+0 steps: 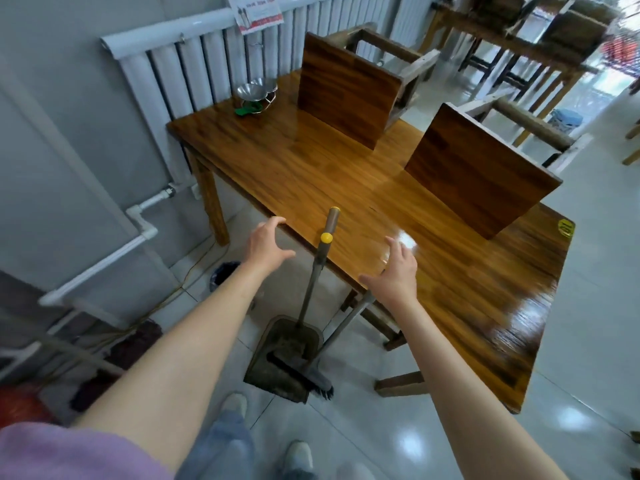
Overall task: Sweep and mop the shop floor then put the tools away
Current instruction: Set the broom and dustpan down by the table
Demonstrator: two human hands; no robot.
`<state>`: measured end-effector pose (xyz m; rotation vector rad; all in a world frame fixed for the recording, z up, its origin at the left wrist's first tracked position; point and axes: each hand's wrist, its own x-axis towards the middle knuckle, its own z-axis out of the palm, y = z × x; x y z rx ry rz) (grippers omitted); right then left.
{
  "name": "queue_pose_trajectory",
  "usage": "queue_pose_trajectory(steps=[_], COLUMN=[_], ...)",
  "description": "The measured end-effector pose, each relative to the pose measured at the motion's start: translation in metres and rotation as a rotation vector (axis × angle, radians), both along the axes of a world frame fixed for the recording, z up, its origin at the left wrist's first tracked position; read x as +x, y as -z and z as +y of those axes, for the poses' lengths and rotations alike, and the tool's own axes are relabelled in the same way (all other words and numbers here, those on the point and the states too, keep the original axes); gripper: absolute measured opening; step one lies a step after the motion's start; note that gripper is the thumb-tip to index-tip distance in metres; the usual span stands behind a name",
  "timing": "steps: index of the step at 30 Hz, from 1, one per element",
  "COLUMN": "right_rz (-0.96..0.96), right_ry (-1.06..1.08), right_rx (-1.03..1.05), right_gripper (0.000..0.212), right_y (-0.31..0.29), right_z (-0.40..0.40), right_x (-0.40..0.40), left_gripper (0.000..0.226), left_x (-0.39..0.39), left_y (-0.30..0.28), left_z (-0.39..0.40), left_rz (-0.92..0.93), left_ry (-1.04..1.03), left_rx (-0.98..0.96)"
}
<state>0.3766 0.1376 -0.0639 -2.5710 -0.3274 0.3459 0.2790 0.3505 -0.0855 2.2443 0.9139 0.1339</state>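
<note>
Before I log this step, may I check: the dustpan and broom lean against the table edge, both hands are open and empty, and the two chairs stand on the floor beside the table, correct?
Not quite. The head view shows both chairs tipped up on the table, not on the floor. The rest holds: the dustpan and broom lean against the table edge, and the left hand and right hand are open and empty.
</note>
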Motion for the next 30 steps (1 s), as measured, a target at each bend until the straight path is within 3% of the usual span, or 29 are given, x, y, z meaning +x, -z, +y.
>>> queue_pose_trajectory(steps=[9,18,30], right_rz=[0.007,-0.014,0.036], right_ry=[-0.408,-0.854,-1.132], right_rx=[-0.011,-0.122,-0.285], right_gripper=[0.077,0.092,0.09], right_y=[-0.009,-0.012,-0.019], right_z=[0.037,0.139,0.298], right_x=[-0.038,-0.115,-0.221], left_gripper=[0.061,0.082,0.083], left_x=[-0.102,-0.228,-0.376], left_y=[-0.011,-0.019,-0.036], left_z=[0.011,0.063,0.171], left_rz=[0.031,0.271,0.506], left_ry=[-0.215,-0.302,-0.439], left_rx=[0.015,0.074,0.168])
